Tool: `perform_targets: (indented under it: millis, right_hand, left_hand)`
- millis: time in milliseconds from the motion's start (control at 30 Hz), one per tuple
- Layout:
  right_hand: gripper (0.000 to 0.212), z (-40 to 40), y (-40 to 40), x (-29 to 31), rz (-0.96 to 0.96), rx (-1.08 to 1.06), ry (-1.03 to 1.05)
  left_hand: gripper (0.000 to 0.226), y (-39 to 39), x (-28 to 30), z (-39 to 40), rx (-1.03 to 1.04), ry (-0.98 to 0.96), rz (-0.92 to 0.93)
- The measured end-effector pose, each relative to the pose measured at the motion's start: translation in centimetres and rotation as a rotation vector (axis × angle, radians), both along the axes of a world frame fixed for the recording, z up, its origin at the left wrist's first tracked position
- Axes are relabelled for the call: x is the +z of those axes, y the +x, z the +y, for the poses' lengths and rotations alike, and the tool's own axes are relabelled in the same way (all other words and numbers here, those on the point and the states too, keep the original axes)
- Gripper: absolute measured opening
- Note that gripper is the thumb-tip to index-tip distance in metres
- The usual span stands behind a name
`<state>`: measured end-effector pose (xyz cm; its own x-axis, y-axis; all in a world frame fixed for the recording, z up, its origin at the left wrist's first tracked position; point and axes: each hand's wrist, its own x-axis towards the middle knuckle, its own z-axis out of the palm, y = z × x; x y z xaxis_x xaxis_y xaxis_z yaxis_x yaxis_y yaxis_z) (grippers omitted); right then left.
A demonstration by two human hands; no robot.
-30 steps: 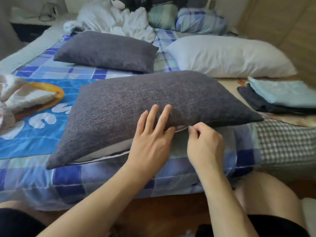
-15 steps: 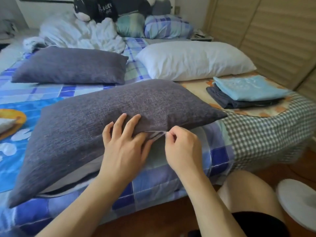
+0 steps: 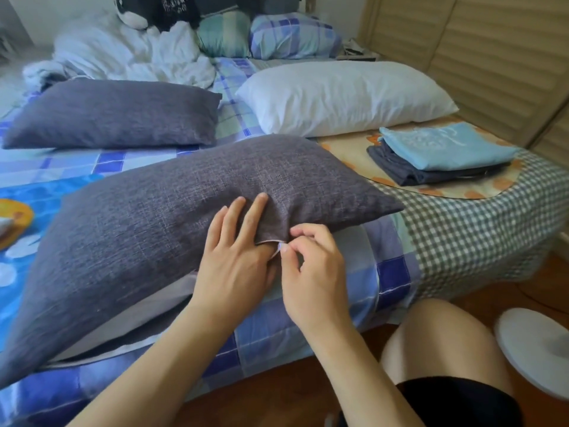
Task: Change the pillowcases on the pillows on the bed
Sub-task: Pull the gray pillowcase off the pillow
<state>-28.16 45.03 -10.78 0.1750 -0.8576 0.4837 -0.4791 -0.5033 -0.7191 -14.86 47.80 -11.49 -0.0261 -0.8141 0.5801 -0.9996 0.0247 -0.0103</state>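
Note:
A grey pillow (image 3: 172,217) lies across the near edge of the bed. Its case gapes along the near side, and the white inner pillow (image 3: 123,328) shows through. My left hand (image 3: 234,266) holds the case edge, fingers flat on top and thumb tucked under the fabric. My right hand (image 3: 311,272) pinches a small zipper pull at that edge, just right of my left hand. Behind lie a second grey pillow (image 3: 114,115) and a bare white pillow (image 3: 338,97). Folded light blue (image 3: 446,146) and dark (image 3: 409,172) cases are stacked at the right.
A crumpled white duvet (image 3: 132,57) and more pillows sit at the head of the bed. Slatted wardrobe doors (image 3: 492,57) stand to the right. My knee (image 3: 437,340) and a round white base (image 3: 535,349) are on the wooden floor by the bed edge.
The view has swung to the right. The case edge now bunches over my left thumb, and my right hand's fingertips have closed tighter on the zipper pull beside it.

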Motion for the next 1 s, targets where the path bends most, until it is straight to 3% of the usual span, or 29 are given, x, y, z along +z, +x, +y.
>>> perform_targets:
  millis: [167,400,567,800,1000]
  right_hand:
    - [0.016,-0.9,-0.4,0.1,0.026,0.003,-0.035]
    - [0.015,-0.8,-0.8,-0.1,0.151,-0.032,-0.134]
    - [0.010,-1.6,-0.6,0.3,0.252,-0.156,-0.158]
    - [0.020,-6.5,-7.2,1.3,0.241,-0.561,-0.014]
    - [0.024,-8.8,-9.2,1.8,0.258,-0.558,0.170]
  left_hand:
    - [0.019,0.1,0.4,-0.4,0.048,0.071,0.010]
    - [0.013,1.5,-0.3,0.8,-0.157,-0.040,-0.074]
    - [0.018,0.9,-0.2,0.8,-0.105,-0.003,-0.105]
    - [0.019,1.5,-0.6,1.7,-0.074,-0.014,-0.087]
    - [0.021,0.2,-0.7,1.3,-0.069,0.026,-0.068]
